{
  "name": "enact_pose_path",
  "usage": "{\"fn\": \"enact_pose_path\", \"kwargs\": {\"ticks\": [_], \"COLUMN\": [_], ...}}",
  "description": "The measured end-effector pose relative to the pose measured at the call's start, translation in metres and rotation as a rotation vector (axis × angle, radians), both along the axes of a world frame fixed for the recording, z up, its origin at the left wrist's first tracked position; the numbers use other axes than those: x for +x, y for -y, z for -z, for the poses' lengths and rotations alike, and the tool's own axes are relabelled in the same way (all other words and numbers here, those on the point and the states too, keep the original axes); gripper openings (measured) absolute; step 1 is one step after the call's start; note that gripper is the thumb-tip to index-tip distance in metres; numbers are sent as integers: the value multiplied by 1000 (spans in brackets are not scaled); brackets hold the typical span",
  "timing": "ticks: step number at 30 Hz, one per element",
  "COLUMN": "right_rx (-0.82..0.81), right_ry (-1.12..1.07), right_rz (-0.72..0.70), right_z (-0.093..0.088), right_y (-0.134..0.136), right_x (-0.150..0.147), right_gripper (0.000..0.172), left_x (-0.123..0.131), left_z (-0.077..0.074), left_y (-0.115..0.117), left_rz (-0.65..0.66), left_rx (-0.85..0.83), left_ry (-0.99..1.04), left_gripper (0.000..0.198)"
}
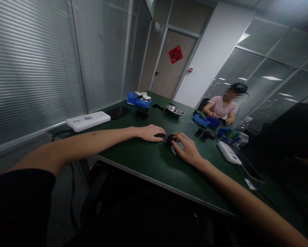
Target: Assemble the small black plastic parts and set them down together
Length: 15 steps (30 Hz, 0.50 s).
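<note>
My left hand [151, 132] lies palm down over the green table [140, 157], its fingers stretched towards my right hand and holding nothing. Between the two hands is a small, dark, rounded part [170, 140], too blurred to name more closely. The curved fingers of my right hand [186, 148] grip this part from its right side, partly covering it. A pale curved strip [173, 151] shows just below the part, under my right fingers; I cannot tell whether it belongs to it. The left fingertips are close to the part but look apart from it.
A white device [89, 121], a black tablet [118, 112], black parts [143, 113], a filled blue bin [138, 100] and a metal bowl [174, 110] stand beyond my left arm. Across the table a co-worker [223, 107] sits behind blue bins [201, 119]. Another white device [229, 153] lies right.
</note>
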State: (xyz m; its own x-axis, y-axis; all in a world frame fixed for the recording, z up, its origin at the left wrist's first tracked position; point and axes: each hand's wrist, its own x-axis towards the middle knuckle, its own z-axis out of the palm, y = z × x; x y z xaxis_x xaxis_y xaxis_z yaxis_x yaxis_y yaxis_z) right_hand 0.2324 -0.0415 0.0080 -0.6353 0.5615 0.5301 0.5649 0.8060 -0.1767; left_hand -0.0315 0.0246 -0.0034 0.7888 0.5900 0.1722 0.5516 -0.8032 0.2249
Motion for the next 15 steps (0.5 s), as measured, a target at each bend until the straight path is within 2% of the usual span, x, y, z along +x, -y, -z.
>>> {"fn": "enact_pose_path", "kwargs": {"ticks": [4, 7, 15], "right_rx": [-46, -72, -106], "right_ry": [-57, -68, -85], "right_rz": [-8, -36, -38], "right_z": [0, 1, 2], "right_y": [8, 11, 14], "right_x": [1, 2, -1], "right_gripper": [21, 24, 34], "left_x": [13, 20, 20], "left_z": [-1, -3, -1], "left_y": [14, 21, 19], "left_rz": [146, 194, 231], "left_rx": [-46, -78, -189], "left_ry": [112, 172, 301], "left_gripper": [61, 60, 59]}}
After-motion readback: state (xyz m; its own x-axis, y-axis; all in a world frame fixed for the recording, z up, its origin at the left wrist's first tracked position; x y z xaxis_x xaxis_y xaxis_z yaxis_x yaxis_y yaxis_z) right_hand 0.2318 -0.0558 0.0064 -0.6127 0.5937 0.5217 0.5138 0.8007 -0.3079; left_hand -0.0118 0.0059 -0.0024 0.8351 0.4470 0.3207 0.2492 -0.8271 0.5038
